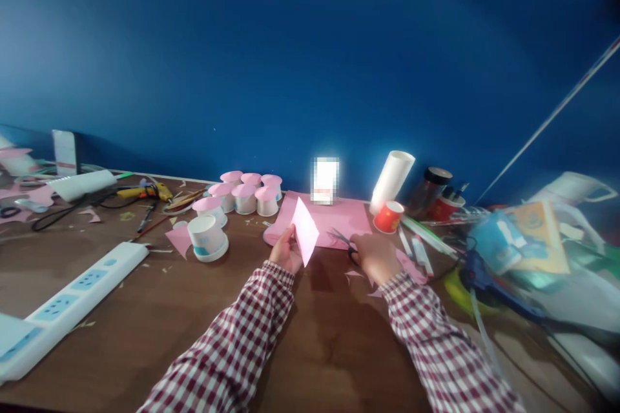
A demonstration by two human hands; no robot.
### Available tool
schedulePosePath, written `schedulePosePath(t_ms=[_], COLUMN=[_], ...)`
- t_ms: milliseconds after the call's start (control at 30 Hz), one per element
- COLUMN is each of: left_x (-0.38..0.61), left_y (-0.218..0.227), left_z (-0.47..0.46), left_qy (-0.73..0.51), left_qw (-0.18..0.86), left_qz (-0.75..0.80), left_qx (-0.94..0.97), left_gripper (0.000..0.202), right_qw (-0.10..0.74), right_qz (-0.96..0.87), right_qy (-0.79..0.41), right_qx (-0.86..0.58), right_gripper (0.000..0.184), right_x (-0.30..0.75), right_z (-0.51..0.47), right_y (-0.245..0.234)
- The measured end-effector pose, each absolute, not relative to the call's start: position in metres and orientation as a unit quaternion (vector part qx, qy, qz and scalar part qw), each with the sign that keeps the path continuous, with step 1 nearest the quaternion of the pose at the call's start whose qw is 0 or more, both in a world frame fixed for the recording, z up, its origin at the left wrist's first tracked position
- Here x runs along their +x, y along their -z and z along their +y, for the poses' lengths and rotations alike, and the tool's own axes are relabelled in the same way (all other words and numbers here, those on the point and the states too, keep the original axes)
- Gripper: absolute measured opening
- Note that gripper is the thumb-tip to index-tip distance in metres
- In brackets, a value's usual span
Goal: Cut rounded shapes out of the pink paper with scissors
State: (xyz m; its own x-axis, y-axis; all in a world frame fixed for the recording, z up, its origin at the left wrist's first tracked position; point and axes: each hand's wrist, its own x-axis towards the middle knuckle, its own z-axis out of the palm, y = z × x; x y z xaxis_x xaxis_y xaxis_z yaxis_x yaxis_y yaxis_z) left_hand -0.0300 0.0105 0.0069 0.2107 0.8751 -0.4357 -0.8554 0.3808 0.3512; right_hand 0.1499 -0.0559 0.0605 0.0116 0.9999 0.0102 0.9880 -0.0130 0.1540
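Red-and-white checked sleeves reach in from the near edge over the brown wooden worktop [145, 310]. The left hand [287, 250] has its fingers pinched on the lower corner of a small folded piece of pale pink paper [306, 230], holding it upright just above the worktop, in front of a larger sheet of pink paper [339, 214] lying flat. The right hand [375, 257] is curled over the handles of a pair of dark scissors [343, 238], apparently gripping them, though blur hides the fingers; the blades point left toward the folded piece, just short of it. Left of the hands stands an upturned white paper cup [207, 237], and behind it a cluster of white cups topped with pink discs [245, 197]. A red paper cup [388, 216] sits near the right hand, and a long white power strip [72, 303] lies at far left.
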Motion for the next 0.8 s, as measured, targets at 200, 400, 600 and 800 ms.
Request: schedulePosePath(t_ms=[200, 400, 600, 800], left_x=[-0.032, -0.031, -0.033, -0.033], left_y=[-0.011, -0.012, -0.006, -0.007], left_z=[0.010, 0.010, 0.011, 0.014], left_qy=[-0.550, -0.543, -0.540, -0.560], left_qw=[0.785, 0.787, 0.788, 0.775], left_qz=[0.284, 0.293, 0.291, 0.292], left_qx=[0.012, 0.022, 0.040, 0.024], left_gripper=[0.017, 0.018, 0.016, 0.014], right_qw=[0.106, 0.058, 0.082, 0.109], right_qz=[0.678, 0.694, 0.701, 0.712], right_qy=[-0.068, -0.078, -0.030, -0.019], right_qx=[0.724, 0.714, 0.708, 0.693], right_gripper=[0.013, 0.012, 0.014, 0.009], right_x=[0.179, 0.168, 0.167, 0.213], right_z=[-0.065, -0.038, -0.029, -0.076], right_y=[-0.110, -0.114, -0.082, -0.109])
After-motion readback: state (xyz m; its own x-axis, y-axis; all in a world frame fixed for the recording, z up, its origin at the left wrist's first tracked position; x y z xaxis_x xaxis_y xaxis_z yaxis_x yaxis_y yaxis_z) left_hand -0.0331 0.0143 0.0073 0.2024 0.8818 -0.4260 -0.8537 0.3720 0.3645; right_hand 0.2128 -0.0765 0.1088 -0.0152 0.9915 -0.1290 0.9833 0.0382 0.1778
